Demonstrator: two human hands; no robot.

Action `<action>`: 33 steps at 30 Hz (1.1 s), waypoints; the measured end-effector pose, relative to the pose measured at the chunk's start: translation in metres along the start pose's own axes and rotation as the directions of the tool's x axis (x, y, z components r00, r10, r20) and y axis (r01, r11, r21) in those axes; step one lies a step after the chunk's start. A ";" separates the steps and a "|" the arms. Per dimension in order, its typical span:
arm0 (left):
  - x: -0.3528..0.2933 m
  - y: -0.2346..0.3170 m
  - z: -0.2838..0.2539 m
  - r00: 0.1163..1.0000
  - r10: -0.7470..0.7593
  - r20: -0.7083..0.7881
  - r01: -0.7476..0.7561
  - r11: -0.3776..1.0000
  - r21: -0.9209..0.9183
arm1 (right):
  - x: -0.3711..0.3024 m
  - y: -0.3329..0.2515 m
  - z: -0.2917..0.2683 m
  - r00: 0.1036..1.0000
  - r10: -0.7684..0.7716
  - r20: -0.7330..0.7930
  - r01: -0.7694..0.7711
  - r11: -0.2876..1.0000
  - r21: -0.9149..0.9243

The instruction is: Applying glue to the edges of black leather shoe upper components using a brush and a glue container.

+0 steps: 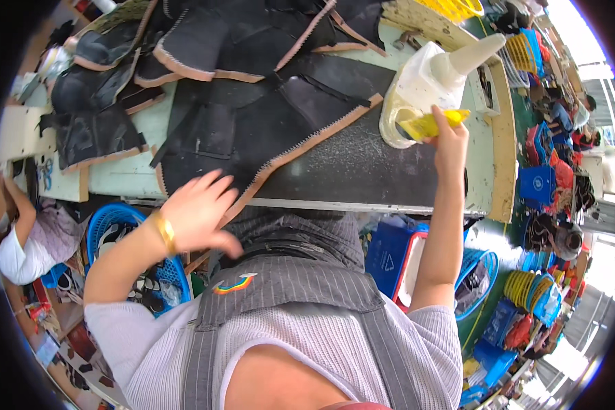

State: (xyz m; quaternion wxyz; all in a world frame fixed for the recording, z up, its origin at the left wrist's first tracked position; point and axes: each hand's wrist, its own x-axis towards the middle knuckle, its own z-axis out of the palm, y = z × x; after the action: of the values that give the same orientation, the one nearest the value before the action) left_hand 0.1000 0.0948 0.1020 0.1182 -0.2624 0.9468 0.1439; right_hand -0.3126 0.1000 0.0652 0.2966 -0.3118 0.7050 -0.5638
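Observation:
A black boot upper (pixel 273 123) with a zigzag-cut, tan-pink edge lies spread on the black work mat (pixel 348 164). Over its near left part, my left hand (pixel 197 213) is open, fingers spread; whether it touches the piece I cannot tell. To the right, my right hand (pixel 449 140) grips a flat yellow-handled tool (pixel 427 126). The tool's working end reaches into the round side opening of a white plastic glue bottle (pixel 417 75) with a tilted cone spout, so its tip is hidden.
More black uppers (pixel 205 37) are heaped at the back, others (pixel 96 137) at the left. A wooden rim (pixel 502 150) edges the table's right. Blue baskets (pixel 109 219) and a blue bin (pixel 393 256) stand below the front edge. Another person (pixel 27 239) sits at the far left.

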 end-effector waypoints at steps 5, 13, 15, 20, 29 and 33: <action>0.134 0.009 0.026 0.850 -0.072 -0.521 0.056 0.997 -0.046 | -0.008 0.003 -0.024 0.992 -0.013 -0.129 0.055 0.945 0.324; 0.128 0.052 0.082 0.833 -0.342 -0.435 0.291 0.940 -0.180 | -0.049 0.020 -0.017 0.977 0.107 0.183 -0.164 0.929 0.331; 0.121 0.054 0.090 0.763 -0.332 -0.554 0.223 0.941 -0.256 | -0.062 -0.010 0.032 0.976 -0.032 0.216 -0.039 0.947 0.318; 0.103 0.000 0.079 0.617 -0.337 -0.711 0.205 0.941 -0.269 | -0.058 -0.003 0.133 0.891 -0.221 0.397 0.190 0.975 0.116; 0.102 -0.018 0.090 0.546 -0.426 -0.721 -0.023 0.853 -0.522 | -0.038 0.010 0.174 0.900 -0.193 0.391 0.237 0.969 -0.066; 0.103 -0.026 0.094 0.496 -0.541 -0.679 -0.033 0.770 -0.637 | -0.030 -0.003 0.166 0.798 -0.011 0.602 0.125 0.981 -0.147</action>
State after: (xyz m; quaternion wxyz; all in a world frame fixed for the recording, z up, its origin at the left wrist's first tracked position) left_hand 0.0419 0.0577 -0.0217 -0.4119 -0.4652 0.7399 0.2580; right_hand -0.1657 0.0219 0.0388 0.4538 -0.5243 0.6115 -0.3811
